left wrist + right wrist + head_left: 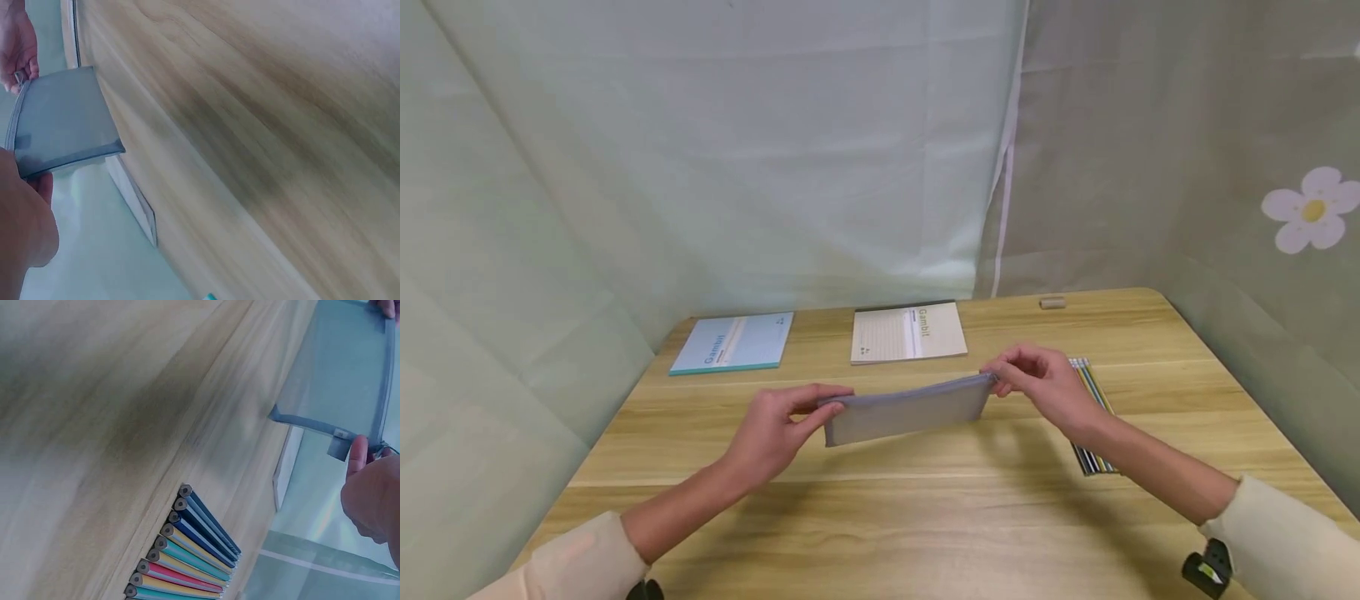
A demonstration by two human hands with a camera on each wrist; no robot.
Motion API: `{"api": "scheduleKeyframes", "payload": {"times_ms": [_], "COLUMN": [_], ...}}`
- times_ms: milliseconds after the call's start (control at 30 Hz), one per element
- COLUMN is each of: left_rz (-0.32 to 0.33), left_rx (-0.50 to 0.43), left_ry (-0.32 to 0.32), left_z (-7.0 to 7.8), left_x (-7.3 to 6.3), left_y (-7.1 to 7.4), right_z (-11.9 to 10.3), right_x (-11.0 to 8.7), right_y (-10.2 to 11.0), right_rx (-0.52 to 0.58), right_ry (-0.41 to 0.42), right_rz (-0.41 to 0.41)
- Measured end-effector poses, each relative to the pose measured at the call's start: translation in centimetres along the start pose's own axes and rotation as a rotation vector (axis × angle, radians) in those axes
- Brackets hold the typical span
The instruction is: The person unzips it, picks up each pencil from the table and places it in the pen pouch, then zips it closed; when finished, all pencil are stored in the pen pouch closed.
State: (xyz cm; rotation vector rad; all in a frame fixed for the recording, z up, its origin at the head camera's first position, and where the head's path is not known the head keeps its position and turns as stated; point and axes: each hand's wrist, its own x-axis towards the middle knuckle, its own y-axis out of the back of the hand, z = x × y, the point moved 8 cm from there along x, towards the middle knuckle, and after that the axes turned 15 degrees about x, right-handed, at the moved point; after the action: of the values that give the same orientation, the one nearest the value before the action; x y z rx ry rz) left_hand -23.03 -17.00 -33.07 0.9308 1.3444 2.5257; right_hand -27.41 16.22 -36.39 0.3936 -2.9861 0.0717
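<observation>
Pouch (pixel 910 410) hangs over the surface (pixel 880 517), left of the pencils (pixel 194 553), as I watch by remote feed. Left hand (pixel 786 425) pinches one top corner; right hand (pixel 1037 383) pinches the other, beside the zip pull (pixel 20 76). A beige notebook (pixel 883 342) lies beyond and left of the pencils, a blue notebook (pixel 756 342) farther left. I see two risks: a hard tug could slip the thin corner grips, dropping the pouch, and the right forearm (pixel 1165 462), stretched above the pencils, could scatter them if lowered.
</observation>
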Motion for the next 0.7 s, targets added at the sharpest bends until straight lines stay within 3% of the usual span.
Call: {"api": "scheduleKeyframes", "payload": {"times_ms": [233,433,700], "left_rz": [-0.039,-0.086,-0.123], "left_rx": [-0.054,-0.118,-0.177], "left_ry": [0.14,0.223,0.262], "left_z": [-1.3,-2.2,-2.5], "left_x": [0.1,0.0,0.0], "left_y": [-0.6,-1.6,-2.6], "right_z": [-0.6,-0.8,-0.5], "right_x": [-0.9,-1.5,-1.9], "right_y": [-0.1,0.2,0.3], "right_rx": [0.13,0.051,0.002], "right_ry": [0.006,0.001,0.031], "right_rz": [-0.044,-0.036,0.011]}}
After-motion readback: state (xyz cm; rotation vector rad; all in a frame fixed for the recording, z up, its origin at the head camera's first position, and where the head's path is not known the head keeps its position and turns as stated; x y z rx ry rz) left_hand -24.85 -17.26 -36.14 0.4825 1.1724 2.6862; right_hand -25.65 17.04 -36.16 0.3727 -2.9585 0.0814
